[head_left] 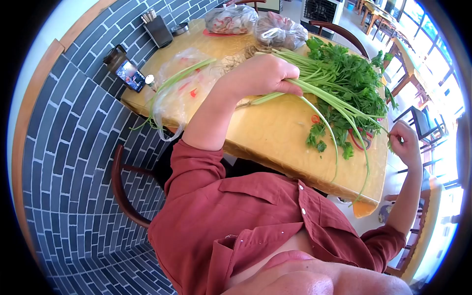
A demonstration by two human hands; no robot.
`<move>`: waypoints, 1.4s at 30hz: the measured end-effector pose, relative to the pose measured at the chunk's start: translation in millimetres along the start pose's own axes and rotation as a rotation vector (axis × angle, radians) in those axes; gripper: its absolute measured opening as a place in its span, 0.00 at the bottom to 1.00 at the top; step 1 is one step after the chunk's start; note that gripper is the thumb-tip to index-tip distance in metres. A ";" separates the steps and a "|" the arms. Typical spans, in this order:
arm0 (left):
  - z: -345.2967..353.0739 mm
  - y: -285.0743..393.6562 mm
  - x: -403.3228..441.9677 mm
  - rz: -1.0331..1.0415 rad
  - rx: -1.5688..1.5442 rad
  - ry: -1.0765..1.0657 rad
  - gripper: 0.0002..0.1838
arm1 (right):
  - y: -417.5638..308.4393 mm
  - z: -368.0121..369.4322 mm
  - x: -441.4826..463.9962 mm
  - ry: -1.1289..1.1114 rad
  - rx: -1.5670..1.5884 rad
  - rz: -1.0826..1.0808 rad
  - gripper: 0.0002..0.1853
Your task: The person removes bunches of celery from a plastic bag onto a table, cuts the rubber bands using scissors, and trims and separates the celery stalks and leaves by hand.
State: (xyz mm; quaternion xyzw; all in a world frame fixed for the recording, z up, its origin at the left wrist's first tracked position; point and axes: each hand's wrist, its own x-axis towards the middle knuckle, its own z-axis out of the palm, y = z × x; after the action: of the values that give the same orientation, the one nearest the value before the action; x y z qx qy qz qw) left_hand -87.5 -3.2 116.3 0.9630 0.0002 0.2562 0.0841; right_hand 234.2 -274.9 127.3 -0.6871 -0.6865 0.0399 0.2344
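Note:
My left hand (268, 73) is closed around several long, pale green celery stalks (327, 96), held above the table. Their thin ends run right toward my right hand (405, 142), which is closed with the fingers pinched on a leafy celery end past the table's right edge. Some thin stems droop from the held stalks toward the front of the table. Behind them lies a large pile of leafy celery (339, 71), with its roots (241, 58) toward the left. Loose celery leaves (318, 137) lie in front of the pile.
On the yellow-covered table (275, 142), a clear plastic bag (169, 105) lies left with celery stalks on it. Two filled plastic bags (231, 19) stand at the back. A phone (130, 74) leans near the brick wall, beside a chopstick holder (157, 30). Red loop handles (361, 141) show among leaves.

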 end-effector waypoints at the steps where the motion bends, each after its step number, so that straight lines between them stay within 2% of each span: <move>1: -0.8 1.1 -0.6 0.008 0.014 0.002 0.19 | 5.3 4.2 -0.4 0.080 0.038 0.030 0.02; 3: -2.8 5.2 0.4 -0.003 0.018 0.007 0.21 | 21.8 15.2 -2.2 0.237 0.112 0.091 0.02; 4: -3.1 6.3 0.2 -0.009 0.019 0.011 0.22 | 25.8 15.4 -3.6 0.273 0.221 0.258 0.03; 7: -2.5 1.0 -3.2 -0.021 0.008 0.044 0.17 | 41.1 14.9 -2.6 0.484 0.621 0.339 0.04; 8: -4.7 -0.4 -4.1 -0.030 0.005 0.063 0.17 | 46.1 12.3 -2.1 0.490 0.622 0.390 0.06; 11: -15.8 -3.8 -12.5 -0.103 0.006 0.088 0.19 | 43.3 16.7 -3.5 0.407 0.594 0.472 0.09; 13: -25.7 -10.3 -15.0 -0.161 0.002 0.050 0.22 | 28.9 18.0 -1.9 0.266 0.401 0.420 0.13; 15: -38.3 -9.6 -18.4 -0.195 -0.022 0.073 0.22 | 24.2 29.5 5.1 0.130 0.460 0.413 0.14; 17: -43.0 -19.1 -22.6 -0.173 -0.069 0.161 0.20 | 41.0 46.6 10.2 0.020 0.499 0.270 0.14; 19: -53.7 -10.0 -22.0 -0.289 -0.090 0.162 0.20 | 26.7 53.3 15.5 -0.041 0.510 0.232 0.15; 22: -53.6 -22.1 -29.3 -0.294 -0.073 0.146 0.20 | 23.4 44.8 22.8 0.126 0.369 0.272 0.15; 23: -54.7 -21.4 -30.7 -0.309 -0.079 0.135 0.20 | 29.8 36.2 28.5 0.211 0.459 0.411 0.14; 25: -56.1 -19.3 -31.8 -0.332 -0.087 0.120 0.21 | 47.2 23.3 32.9 0.502 0.694 0.366 0.15; 27: -53.5 -13.7 -31.0 -0.344 -0.092 0.120 0.21 | 31.9 19.1 39.4 0.694 0.637 0.124 0.18; 29: -52.9 -10.8 -28.9 -0.318 -0.059 0.110 0.22 | 11.1 21.6 41.0 0.473 0.553 -0.011 0.22; 31: -46.8 -13.9 -25.0 -0.269 -0.073 0.109 0.23 | -3.6 36.0 47.0 0.393 0.263 0.016 0.24; 32: -44.2 -18.2 -24.9 -0.242 -0.092 0.119 0.23 | -1.9 43.9 50.2 0.391 0.332 0.030 0.21; 33: -42.0 -21.1 -26.2 -0.223 -0.138 0.121 0.24 | 8.3 48.8 53.1 0.324 0.410 0.177 0.17; 34: -39.0 -23.6 -26.8 -0.209 -0.178 0.130 0.24 | 11.5 46.1 49.2 0.280 0.476 0.166 0.13; 36: -43.4 -19.4 -27.5 -0.229 -0.121 0.104 0.24 | 35.5 49.2 41.2 0.304 0.367 0.167 0.12; 37: -46.2 -20.7 -28.9 -0.201 -0.097 0.115 0.22 | 29.2 45.0 34.8 0.325 0.493 0.261 0.11; 39: -43.8 -23.8 -33.0 -0.181 -0.068 0.115 0.22 | 42.5 43.1 26.5 0.332 0.413 0.213 0.10; 42: -37.9 -25.7 -28.7 -0.172 -0.067 0.109 0.22 | 41.7 36.1 20.8 0.281 0.080 0.074 0.09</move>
State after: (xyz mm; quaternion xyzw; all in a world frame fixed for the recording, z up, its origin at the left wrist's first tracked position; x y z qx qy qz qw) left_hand -130.0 27.1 130.3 0.9406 0.0787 0.3001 0.1379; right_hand 260.3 -243.0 85.1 -0.7009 -0.6191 -0.0205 0.3537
